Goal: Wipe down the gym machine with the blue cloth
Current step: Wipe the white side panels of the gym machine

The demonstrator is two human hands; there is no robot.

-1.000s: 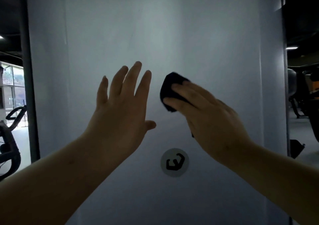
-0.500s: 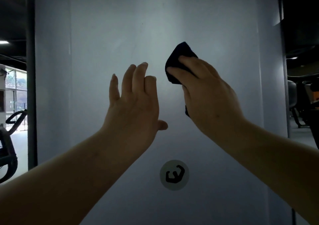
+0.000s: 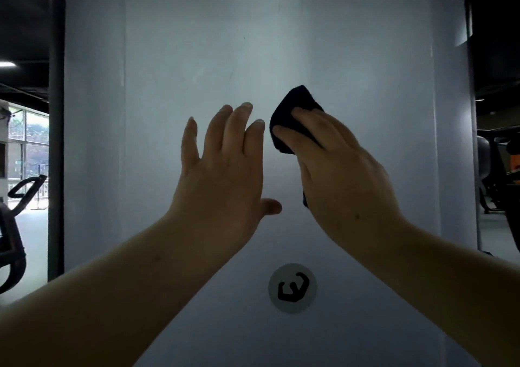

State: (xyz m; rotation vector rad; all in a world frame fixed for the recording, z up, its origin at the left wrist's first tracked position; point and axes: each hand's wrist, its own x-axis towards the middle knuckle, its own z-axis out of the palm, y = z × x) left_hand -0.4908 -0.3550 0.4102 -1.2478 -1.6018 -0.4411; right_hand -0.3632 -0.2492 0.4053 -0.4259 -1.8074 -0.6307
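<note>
- A person's right hand (image 3: 343,175) pressed a dark, bunched cloth (image 3: 292,119) against the pale upright panel (image 3: 197,43) of a gym machine, right of the panel's centre line.
- The fingers (image 3: 312,124) of that hand lay fairly straight across the cloth and pinned it to the surface; the thumb was hidden, so whether it also gripped the fabric could not be told.
- Most of the cloth showed above and to the left of the fingertips, and a small dark edge showed below the palm; in the dim light it looked nearly black.
- The left hand (image 3: 222,178) was raised just left of the cloth with its four fingers extended and close together, the thumb sticking out to the right, and it held nothing.
- Whether the left palm touched the panel or hung just off it could not be told.
- The two hands were near each other but apart, with a narrow strip of panel visible between them.
- A round grey sticker (image 3: 292,288) bearing a black flexed-arm emblem sat on the panel below both hands.
- A dark post (image 3: 56,141) ran up the panel's left edge; farther left stood an exercise bike (image 3: 12,237) in front of bright windows (image 3: 28,152).
- Dark gym equipment (image 3: 498,175) stood far off at the right edge.
</note>
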